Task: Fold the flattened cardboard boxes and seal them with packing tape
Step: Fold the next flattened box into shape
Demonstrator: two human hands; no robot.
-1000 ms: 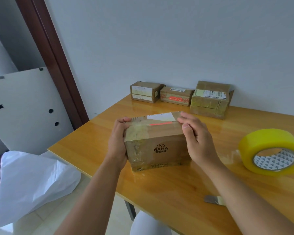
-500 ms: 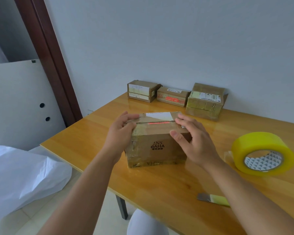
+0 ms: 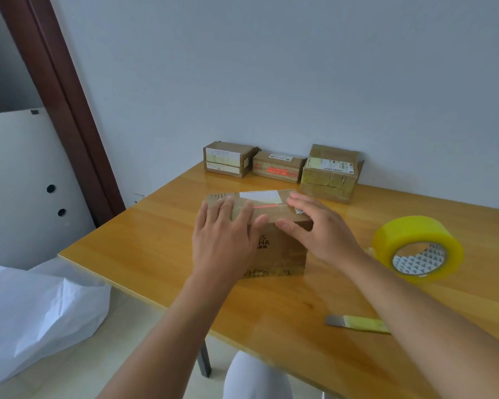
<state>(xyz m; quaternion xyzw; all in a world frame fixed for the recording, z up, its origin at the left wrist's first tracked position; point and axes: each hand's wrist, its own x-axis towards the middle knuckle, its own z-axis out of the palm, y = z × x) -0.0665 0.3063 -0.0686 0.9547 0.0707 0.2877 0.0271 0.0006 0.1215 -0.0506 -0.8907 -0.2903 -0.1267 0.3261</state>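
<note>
A brown cardboard box (image 3: pixel 283 251) with dark print on its front stands on the wooden table (image 3: pixel 144 243), its top flaps down under glossy tape. My left hand (image 3: pixel 222 240) lies flat over the box's top left and front, fingers spread. My right hand (image 3: pixel 317 228) rests flat on the top right edge, thumb along the front rim. Neither hand grips anything. A big yellow roll of packing tape (image 3: pixel 418 249) stands on edge to the right of the box. A small cutter (image 3: pixel 357 323) with a yellow handle lies near the table's front edge.
Three taped cardboard boxes (image 3: pixel 228 159) (image 3: pixel 277 167) (image 3: pixel 329 174) line the wall at the back of the table. A white plastic bag (image 3: pixel 35 315) lies on the floor at the left. A dark wooden door frame (image 3: pixel 69 110) stands left of the table.
My hands went from gripping the box's two ends to lying flat on its top. The left hand slid rightward over the taped top. The view has tilted up slightly.
</note>
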